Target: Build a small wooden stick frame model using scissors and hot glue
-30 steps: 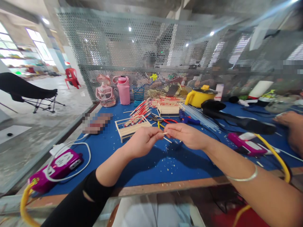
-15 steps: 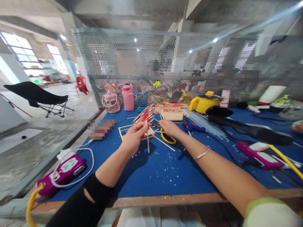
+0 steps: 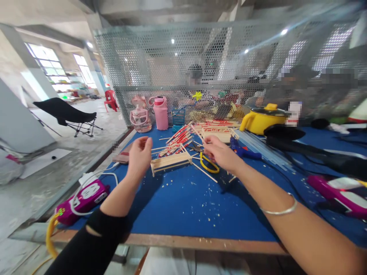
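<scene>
My left hand point(image 3: 139, 156) is raised at the left end of a small pale wooden frame point(image 3: 172, 160). Its fingers are loosely bent, with nothing visible between them. My right hand point(image 3: 219, 152) pinches a thin wooden stick point(image 3: 197, 133) that points up and to the left. Yellow-handled scissors point(image 3: 210, 167) lie just below and left of this hand. Red-marked sticks point(image 3: 179, 139) are piled behind the frame. A second wooden frame point(image 3: 219, 135) stands behind my right hand, with a blue glue gun point(image 3: 243, 150) on its right.
Pink bottles point(image 3: 161, 114) stand by the mesh screen point(image 3: 157, 65). A yellow pot point(image 3: 265, 119), clear glue sticks point(image 3: 258, 149) and a black lamp-like object point(image 3: 315, 154) are at the right. Purple power strips point(image 3: 83, 198) flank the blue table point(image 3: 180, 210). A person point(image 3: 195, 76) is behind the mesh.
My left hand has moved left, off the stick it pinched. A stick now shows in my right hand, which has shifted right. The nearer frame looks turned, and the view has shifted.
</scene>
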